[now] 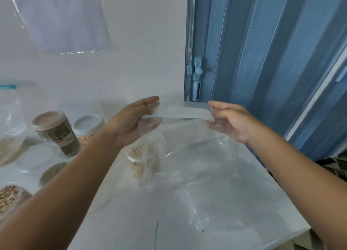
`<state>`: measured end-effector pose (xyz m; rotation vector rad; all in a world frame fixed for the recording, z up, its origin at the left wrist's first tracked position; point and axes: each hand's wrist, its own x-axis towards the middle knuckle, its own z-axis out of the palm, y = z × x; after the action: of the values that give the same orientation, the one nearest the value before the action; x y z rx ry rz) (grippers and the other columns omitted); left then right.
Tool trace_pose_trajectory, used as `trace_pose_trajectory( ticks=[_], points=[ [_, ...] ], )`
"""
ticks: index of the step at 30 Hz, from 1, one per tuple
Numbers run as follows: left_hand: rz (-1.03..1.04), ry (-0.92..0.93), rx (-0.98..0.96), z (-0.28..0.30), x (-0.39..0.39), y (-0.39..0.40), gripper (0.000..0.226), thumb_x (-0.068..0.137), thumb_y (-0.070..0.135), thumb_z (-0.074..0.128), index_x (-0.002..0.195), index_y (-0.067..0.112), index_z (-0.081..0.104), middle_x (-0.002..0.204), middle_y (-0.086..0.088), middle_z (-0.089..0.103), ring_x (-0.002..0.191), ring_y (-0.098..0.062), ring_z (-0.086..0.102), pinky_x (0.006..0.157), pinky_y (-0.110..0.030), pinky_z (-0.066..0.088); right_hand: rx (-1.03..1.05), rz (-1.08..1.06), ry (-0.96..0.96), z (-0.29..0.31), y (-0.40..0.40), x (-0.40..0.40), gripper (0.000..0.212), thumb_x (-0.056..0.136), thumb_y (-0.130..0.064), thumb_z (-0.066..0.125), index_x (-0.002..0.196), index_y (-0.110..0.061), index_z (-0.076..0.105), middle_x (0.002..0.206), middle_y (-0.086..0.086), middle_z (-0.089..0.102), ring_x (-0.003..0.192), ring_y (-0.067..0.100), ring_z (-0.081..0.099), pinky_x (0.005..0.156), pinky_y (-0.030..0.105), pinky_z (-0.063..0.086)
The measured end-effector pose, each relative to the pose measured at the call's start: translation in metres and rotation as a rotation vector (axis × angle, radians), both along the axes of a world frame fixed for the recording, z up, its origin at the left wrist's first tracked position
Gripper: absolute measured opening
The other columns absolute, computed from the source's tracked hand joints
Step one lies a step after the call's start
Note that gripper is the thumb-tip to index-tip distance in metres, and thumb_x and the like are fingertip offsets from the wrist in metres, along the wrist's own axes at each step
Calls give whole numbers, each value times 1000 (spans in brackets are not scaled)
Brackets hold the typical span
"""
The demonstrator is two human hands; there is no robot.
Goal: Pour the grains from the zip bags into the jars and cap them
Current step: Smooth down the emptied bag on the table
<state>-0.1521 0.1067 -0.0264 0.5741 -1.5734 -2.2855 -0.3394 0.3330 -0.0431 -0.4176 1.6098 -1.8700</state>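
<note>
Hands are stretching an empty zip bag (187,167) above the table (131,221): left hand (129,122) and right hand (228,121) are each pinching a top corner, held well apart. Two capped jars (56,131) are standing left.

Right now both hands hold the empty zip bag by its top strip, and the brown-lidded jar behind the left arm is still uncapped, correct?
Not quite. The head view shows the brown-lidded jar capped, its lid on. The rest holds: the left hand and right hand hold the empty zip bag by its top strip.
</note>
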Motion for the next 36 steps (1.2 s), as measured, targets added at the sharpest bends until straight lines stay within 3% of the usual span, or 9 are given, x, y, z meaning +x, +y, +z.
trace_pose_trajectory(
  ticks=[2, 9, 13, 17, 21, 24, 28, 33, 36],
  points=[
    [8, -6, -24, 1, -12, 16, 45, 101, -7, 47, 134, 14, 67, 142, 1, 63, 72, -19, 73, 78, -30, 63, -7, 22, -19, 0, 14, -16, 40, 101, 8, 53, 134, -10, 63, 125, 4, 69, 92, 32, 78, 65, 29, 62],
    [39, 63, -44, -2, -43, 74, 47, 100, -9, 45, 133, 16, 67, 143, 1, 61, 74, -19, 68, 83, -29, 62, -38, 94, -55, -5, 63, -57, 43, 101, 10, 51, 139, -8, 60, 110, 3, 75, 72, 20, 76, 67, 32, 65],
    [41, -7, 8, -43, -49, 104, 51, 98, -10, 44, 136, 16, 66, 144, 3, 63, 78, -22, 61, 80, -30, 60, 36, 143, -93, -30, 94, -71, 46, 101, 9, 50, 142, -9, 58, 128, 12, 67, 75, 24, 78, 62, 30, 62],
    [26, -193, 40, -91, -39, 119, 52, 98, -13, 44, 134, 16, 67, 144, 2, 64, 67, -11, 54, 87, -32, 60, 229, 235, -28, -72, 109, -74, 55, 97, 11, 54, 144, -17, 58, 142, 11, 60, 81, 27, 79, 66, 37, 63],
    [-32, -361, -3, -114, -30, 126, 49, 98, -12, 50, 135, 15, 64, 147, -10, 56, 57, -7, 62, 112, -43, 47, 440, 293, 144, -98, 113, -71, 60, 94, 6, 59, 147, -22, 55, 141, 1, 58, 85, 22, 77, 81, 38, 62],
    [-109, -474, -134, -115, -30, 122, 51, 95, -16, 52, 132, 17, 66, 145, -17, 53, 89, -18, 77, 110, -42, 51, 543, 336, 283, -95, 116, -71, 64, 91, 1, 62, 145, -33, 57, 132, 7, 58, 81, 19, 68, 68, 25, 59],
    [-171, -574, -350, -105, -36, 122, 55, 80, -12, 72, 125, 20, 70, 139, -13, 57, 113, -22, 72, 97, -32, 58, 648, 416, 433, -87, 115, -68, 70, 87, -2, 63, 142, -45, 57, 120, -3, 59, 65, 6, 59, 63, 25, 53],
    [-81, -525, -393, -102, -40, 116, 44, 88, -16, 61, 114, 15, 77, 118, -4, 62, 91, -15, 74, 101, -35, 58, 600, 365, 437, -86, 106, -74, 66, 89, -2, 66, 144, -37, 57, 121, -15, 60, 83, 15, 67, 66, 19, 55],
    [-149, -649, -505, -110, -37, 111, 41, 91, -9, 66, 117, 21, 74, 137, -9, 56, 92, -21, 78, 83, -26, 61, 759, 440, 539, -93, 105, -73, 71, 87, -13, 70, 152, -35, 51, 133, -9, 63, 112, 20, 68, 89, 26, 56]
  ],
)
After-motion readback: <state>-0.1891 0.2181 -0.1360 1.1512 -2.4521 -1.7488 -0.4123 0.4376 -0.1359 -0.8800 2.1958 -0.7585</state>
